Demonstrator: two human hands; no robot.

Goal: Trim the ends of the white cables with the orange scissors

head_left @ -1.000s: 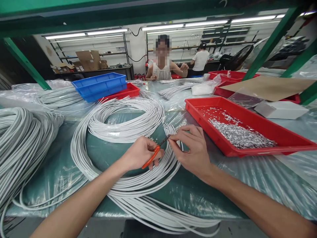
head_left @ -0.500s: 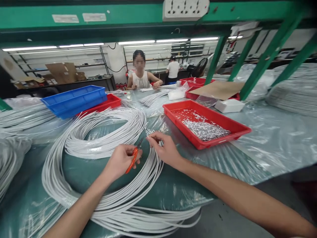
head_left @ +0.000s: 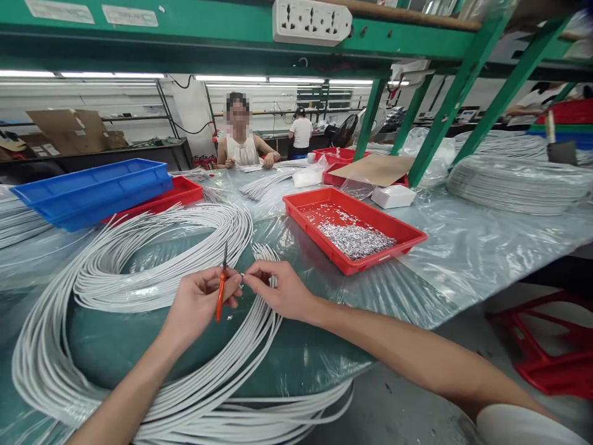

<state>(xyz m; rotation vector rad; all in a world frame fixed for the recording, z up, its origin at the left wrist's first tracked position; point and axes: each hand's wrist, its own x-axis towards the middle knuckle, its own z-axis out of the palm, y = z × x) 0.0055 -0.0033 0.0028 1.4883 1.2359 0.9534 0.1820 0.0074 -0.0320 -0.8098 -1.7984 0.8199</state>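
Observation:
My left hand (head_left: 199, 303) is closed around a pair of orange-handled snips (head_left: 221, 295), whose dark, narrow tip points up and away from me. Its thumb and forefinger nearly meet the fingertips of my right hand (head_left: 278, 289). That right hand is pinched, and a tiny dark piece shows between the two hands, too small to name. Beneath and behind the right fingers runs a bundle of white cables (head_left: 250, 337), with the cut ends fanned out just beyond the knuckles. A small shiny bit (head_left: 230, 317) lies on the table under the left hand.
A red tray (head_left: 356, 262) of small metal parts stands right of my hands. Coiled white cable (head_left: 152, 281) lies left, before a blue tray (head_left: 92, 194). Green frame posts (head_left: 454, 105) rise at the right. A co-worker (head_left: 238, 151) sits across the table (head_left: 315, 352).
My hands have come together, and the snips have turned more upright. The right fingers have shifted from the cable ends toward the left hand. The whole view has swung to the right.

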